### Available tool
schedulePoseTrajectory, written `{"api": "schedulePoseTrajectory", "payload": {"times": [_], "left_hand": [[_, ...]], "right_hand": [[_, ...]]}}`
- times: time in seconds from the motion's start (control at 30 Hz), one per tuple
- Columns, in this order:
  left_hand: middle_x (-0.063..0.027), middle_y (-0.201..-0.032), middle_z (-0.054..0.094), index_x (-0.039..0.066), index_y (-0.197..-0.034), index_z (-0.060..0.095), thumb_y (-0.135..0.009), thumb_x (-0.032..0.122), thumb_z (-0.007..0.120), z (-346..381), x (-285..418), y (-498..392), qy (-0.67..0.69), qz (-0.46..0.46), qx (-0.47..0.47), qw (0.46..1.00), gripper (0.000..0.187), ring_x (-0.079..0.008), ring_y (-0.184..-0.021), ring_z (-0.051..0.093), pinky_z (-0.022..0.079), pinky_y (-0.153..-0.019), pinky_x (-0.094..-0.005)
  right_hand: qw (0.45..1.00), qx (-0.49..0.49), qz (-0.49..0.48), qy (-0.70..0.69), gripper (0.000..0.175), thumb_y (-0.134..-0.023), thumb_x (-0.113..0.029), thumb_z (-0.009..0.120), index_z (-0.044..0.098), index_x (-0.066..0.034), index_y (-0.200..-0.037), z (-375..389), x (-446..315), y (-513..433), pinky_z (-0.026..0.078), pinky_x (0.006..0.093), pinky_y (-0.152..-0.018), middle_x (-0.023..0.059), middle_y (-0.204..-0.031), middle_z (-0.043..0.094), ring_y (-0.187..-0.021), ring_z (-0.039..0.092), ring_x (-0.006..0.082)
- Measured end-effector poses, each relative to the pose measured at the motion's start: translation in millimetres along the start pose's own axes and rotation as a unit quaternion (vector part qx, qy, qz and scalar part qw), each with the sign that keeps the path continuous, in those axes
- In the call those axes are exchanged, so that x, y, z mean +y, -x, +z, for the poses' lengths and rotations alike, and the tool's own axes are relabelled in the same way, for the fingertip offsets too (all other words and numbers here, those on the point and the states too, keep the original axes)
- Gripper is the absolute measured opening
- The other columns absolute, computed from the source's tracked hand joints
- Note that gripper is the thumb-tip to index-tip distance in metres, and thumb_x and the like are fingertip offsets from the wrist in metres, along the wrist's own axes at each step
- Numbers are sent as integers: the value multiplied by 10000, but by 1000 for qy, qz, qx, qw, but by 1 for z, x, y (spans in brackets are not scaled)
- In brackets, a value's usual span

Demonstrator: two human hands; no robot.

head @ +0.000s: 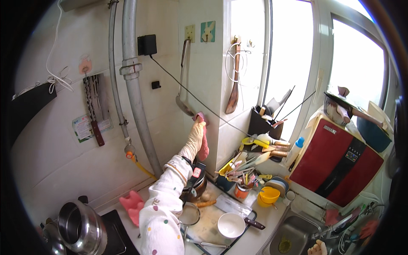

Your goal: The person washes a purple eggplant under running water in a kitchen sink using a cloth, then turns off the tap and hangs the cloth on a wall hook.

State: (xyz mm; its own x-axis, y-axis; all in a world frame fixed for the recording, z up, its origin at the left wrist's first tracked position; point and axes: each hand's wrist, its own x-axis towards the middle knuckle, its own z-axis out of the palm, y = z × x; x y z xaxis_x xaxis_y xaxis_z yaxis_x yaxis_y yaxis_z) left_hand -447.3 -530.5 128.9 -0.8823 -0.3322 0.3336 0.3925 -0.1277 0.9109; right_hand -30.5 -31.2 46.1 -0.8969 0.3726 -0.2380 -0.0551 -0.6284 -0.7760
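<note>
My left hand (195,138), in what looks like a thin wrinkled glove, reaches up and grips a pink cloth (203,152) at the tiled wall corner (212,92). The cloth hangs down from my fingers. Just above is the bowl of a metal ladle (184,105) that hangs from a wall hook. Below my wrist stands a dark pot (200,188), partly hidden by my sleeve. Only the curled fingers of my right hand (317,248) show at the bottom edge beside the sink (295,228); whether they hold anything is hidden.
A cleaver (231,204), a white bowl (231,225) and a strainer (190,214) lie on a cutting board (207,223). Crowded utensil holders (255,122) line the corner. A black cable (197,98) crosses the wall. A steel pot (81,228) stands left.
</note>
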Motion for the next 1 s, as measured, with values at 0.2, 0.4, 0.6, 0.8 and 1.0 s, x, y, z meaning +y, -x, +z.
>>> {"api": "schedulePoseTrajectory", "payload": {"times": [0.2, 0.4, 0.6, 0.8, 1.0], "left_hand": [[-109, -1025, 530, 39, -1129, 481, -839, 159, 495, 16, -21, -75, -78, 180, 41, 980, 314, -213, -945, 488, 360, -844, -294], [-96, -841, 531, 2, -906, 528, -865, 184, 497, 32, -22, -118, -254, 491, 122, 824, 189, -215, -798, 499, 395, -755, -283], [-181, -965, 533, -27, -954, 525, -794, 189, 607, 35, -33, -76, -371, 529, 60, 760, 281, -312, -901, 500, 389, -813, -355], [-260, -1109, 444, -13, -1120, 446, -845, 230, 475, 40, -80, -16, -324, 370, 3, 871, 368, -410, -955, 436, 339, -847, -435], [-245, -1024, 493, -20, -1128, 457, -850, 213, 473, 38, -112, -9, -330, 336, 13, 882, 363, -407, -937, 458, 355, -841, -438]], "right_hand": [[997, 67, -17, -15, 298, -871, -194, 468, 521, 11, -1080, -1, 8, 5, 456, 312, -760, 77, -844, 608, -766, 566, 185], [992, 126, -29, -12, 291, -864, -195, 476, 531, 2, -1073, -3, 15, 11, 460, 313, -752, 75, -842, 610, -766, 568, 180], [994, 104, -27, -11, 271, -854, -174, 499, 540, 3, -1055, 11, 16, 9, 462, 305, -740, 70, -843, 609, -760, 566, 173], [995, 103, -10, 8, 262, -853, -160, 502, 540, 13, -1045, 34, 14, -4, 452, 293, -729, 61, -811, 597, -738, 551, 163], [997, 76, -10, -2, 267, -853, -152, 496, 537, 22, -1052, 31, 13, -11, 454, 294, -725, 64, -805, 597, -733, 551, 162]]}}
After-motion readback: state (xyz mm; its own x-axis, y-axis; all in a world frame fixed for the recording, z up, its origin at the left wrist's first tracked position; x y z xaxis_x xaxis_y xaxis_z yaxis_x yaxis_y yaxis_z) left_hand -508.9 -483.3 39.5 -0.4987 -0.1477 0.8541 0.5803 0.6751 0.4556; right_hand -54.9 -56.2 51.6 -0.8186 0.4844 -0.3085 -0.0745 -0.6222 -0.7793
